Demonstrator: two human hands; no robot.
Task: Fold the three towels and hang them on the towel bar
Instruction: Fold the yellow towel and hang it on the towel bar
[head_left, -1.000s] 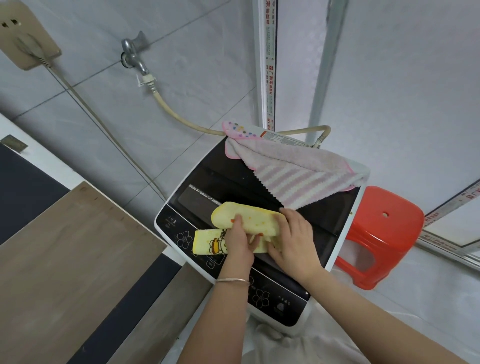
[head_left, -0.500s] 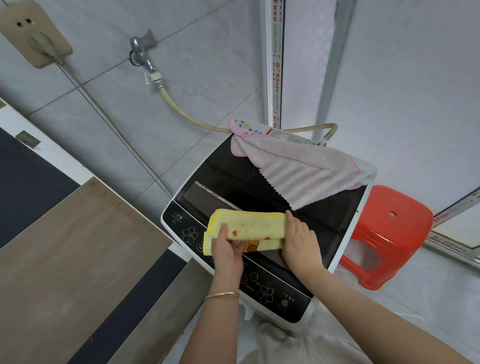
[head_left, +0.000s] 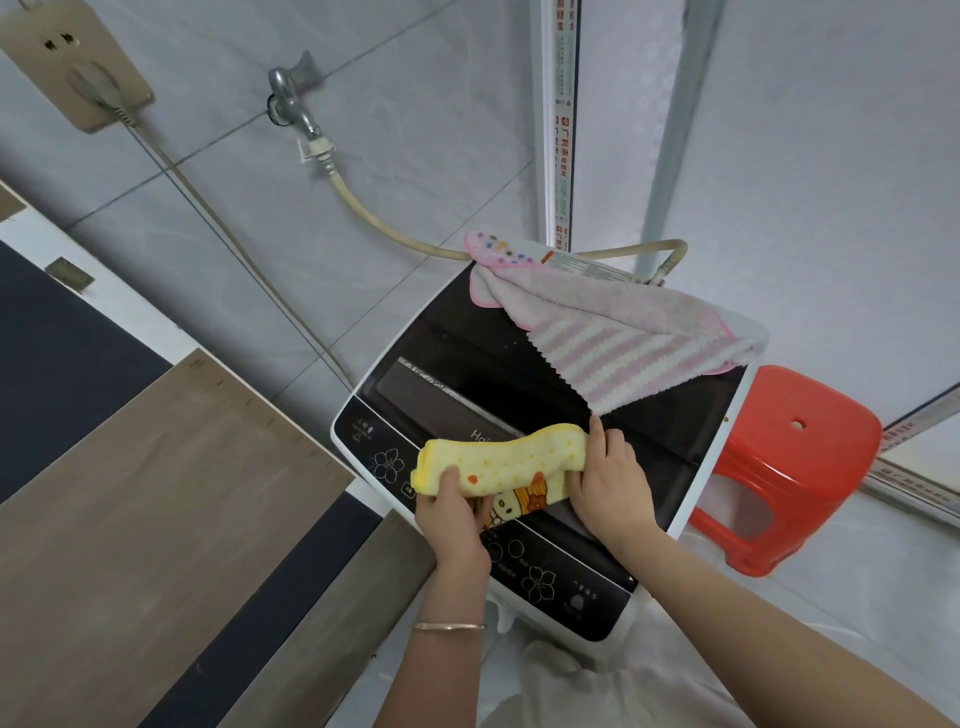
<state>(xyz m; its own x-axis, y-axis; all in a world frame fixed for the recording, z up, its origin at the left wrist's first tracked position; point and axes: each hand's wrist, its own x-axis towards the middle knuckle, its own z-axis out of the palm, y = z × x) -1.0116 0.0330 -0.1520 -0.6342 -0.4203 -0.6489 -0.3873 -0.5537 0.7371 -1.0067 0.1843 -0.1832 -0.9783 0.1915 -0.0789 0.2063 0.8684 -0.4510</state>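
Note:
A folded yellow towel (head_left: 511, 457) with dots and a cartoon print lies across the front of the washing machine lid (head_left: 467, 358). My left hand (head_left: 457, 519) grips its left end, thumb on top. My right hand (head_left: 608, 483) grips its right end. A pink striped towel (head_left: 623, 343) lies spread over the machine's back right corner, apart from both hands. No towel bar is in view.
A red plastic stool (head_left: 795, 467) stands right of the machine. A tap (head_left: 291, 98) with a hose and a wall socket (head_left: 72, 67) are on the tiled wall. A brown and dark cabinet door (head_left: 130, 493) is at the left.
Both hands have shifted outward to the ends of the yellow towel and raised it slightly off the lid. The fold is now tighter. The view has tilted a little.

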